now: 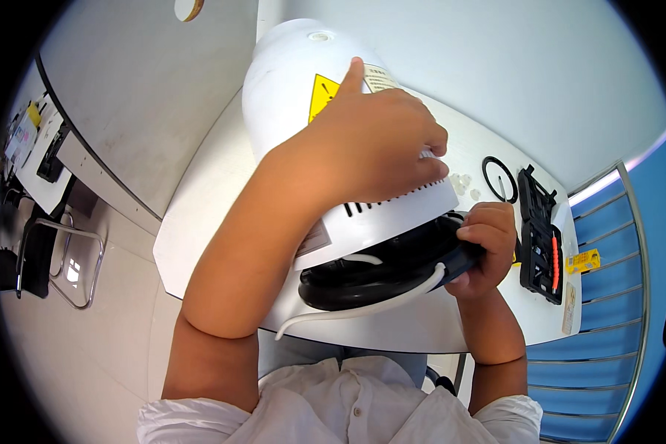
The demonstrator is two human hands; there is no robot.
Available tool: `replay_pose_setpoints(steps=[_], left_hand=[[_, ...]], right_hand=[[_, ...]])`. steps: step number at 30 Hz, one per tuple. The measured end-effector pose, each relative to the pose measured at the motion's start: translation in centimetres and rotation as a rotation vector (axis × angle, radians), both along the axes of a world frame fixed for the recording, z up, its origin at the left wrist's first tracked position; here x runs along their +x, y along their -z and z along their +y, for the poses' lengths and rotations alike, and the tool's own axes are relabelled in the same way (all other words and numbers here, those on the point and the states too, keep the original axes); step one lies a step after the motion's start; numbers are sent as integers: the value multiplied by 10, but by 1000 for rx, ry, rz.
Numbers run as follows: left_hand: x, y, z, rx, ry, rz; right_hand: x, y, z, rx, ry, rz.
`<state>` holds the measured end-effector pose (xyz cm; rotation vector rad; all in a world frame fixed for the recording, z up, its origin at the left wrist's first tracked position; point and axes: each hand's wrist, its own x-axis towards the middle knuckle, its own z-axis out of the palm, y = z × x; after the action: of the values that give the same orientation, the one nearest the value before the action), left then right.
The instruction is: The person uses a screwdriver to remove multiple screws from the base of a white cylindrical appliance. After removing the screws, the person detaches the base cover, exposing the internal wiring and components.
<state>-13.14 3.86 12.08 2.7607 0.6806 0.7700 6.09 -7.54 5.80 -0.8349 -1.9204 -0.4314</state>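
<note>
Left hand (pixel 374 140) presses flat, fingers spread, on the white housing (pixel 288 81) lying on the surface (pixel 200 222); right hand (pixel 485 248) clamps its black base (pixel 377 277) nearer. Bulky, rigid, smooth: probably best gripped by the rim.

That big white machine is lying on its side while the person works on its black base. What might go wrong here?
1. The white appliance lies tilted, steadied only by the left hand; it might roll.
2. The right hand fingers grip the black base rim and could get pinched.
3. The loose white tube hangs near the table edge and might snag.
</note>
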Motion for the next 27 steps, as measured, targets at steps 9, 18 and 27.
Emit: replay_pose_setpoints(steps=[9, 18, 27], left_hand=[[2, -3, -2, 20, -24, -9], [10, 2, -2, -2, -22, -43], [-19, 23, -11, 95, 45, -593]], right_hand=[[5, -4, -8, -78, -43, 44], [7, 4, -23, -252, -36, 288], [18, 17, -10, -295, 17, 322]])
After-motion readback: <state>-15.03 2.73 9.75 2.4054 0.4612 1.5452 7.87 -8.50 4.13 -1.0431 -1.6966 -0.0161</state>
